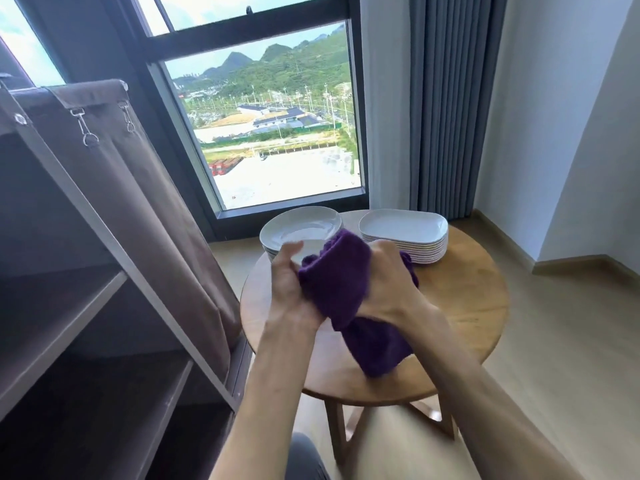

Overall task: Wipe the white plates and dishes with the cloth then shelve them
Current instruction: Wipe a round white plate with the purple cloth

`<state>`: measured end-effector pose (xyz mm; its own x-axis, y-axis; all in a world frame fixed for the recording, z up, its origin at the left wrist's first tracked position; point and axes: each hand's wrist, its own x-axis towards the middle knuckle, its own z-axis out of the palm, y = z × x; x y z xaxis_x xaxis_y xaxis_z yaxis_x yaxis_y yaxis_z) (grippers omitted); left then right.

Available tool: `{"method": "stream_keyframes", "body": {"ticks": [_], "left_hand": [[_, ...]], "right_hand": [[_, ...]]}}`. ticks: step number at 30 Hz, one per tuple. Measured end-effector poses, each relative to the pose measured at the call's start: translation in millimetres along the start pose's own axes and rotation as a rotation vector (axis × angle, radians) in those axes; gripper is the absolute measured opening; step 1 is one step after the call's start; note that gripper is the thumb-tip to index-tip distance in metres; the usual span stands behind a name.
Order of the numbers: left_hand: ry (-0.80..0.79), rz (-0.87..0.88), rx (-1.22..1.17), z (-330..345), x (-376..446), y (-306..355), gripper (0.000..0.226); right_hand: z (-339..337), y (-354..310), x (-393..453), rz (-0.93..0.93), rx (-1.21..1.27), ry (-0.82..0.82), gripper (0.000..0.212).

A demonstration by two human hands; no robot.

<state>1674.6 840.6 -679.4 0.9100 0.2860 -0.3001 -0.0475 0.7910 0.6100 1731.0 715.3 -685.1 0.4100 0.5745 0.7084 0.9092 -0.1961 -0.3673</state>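
Cloth (349, 299): gripped by both hands above the table (460, 306).
Left hand (294, 289): fingers curled on cloth.
Right hand (388, 282): fingers curled on cloth.
Plates (405, 233): stacked at one o'clock.

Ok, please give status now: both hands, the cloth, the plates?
Left hand and right hand both grip purple cloth above round table. Two white stacks, round plates and oblong dishes, untouched. Shelf unobstructed.

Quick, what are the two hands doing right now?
Left hand: grips the purple cloth at its left side.
Right hand: curled round the same cloth, holding it above the table.
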Motion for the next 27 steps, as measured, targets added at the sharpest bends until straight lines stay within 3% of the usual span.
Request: {"method": "stream_keyframes", "body": {"ticks": [3, 5, 10, 13, 20, 24, 27], "left_hand": [[-0.061, 0.105, -0.033, -6.8, 1.6, -8.4, 0.042], [-0.086, 0.159, -0.044, -8.0, 1.6, -12.8, 0.047], [-0.119, 0.392, 0.058, -5.4, -1.7, -24.5, 0.026], [-0.116, 0.512, 0.204, -10.7, -7.3, -32.6, 0.025], [-0.207, 0.704, 0.350, -10.1, -12.5, -37.3, 0.023], [-0.191, 0.868, 0.362, -12.5, -8.5, -38.5, 0.054], [-0.174, 0.956, 0.330, -10.9, 0.1, -37.4, 0.063]], "right_hand": [[7.8, 0.9, -0.9, 0.118, 0.091, -0.108, 0.035], [11.0, 2.2, 2.4, 0.204, 0.176, -0.085, 0.032], [26.1, 7.5, 21.5, 0.312, -0.096, -0.231, 0.031], [27.4, 13.6, 36.9, 0.363, -0.194, -0.210, 0.014], [28.4, 25.1, 68.8, 0.590, -0.293, -0.032, 0.031], [23.0, 39.2, 68.6, 0.684, -0.404, 0.008, 0.029], [25.2, 43.5, 55.0, 0.728, -0.402, -0.012, 0.025]]}}
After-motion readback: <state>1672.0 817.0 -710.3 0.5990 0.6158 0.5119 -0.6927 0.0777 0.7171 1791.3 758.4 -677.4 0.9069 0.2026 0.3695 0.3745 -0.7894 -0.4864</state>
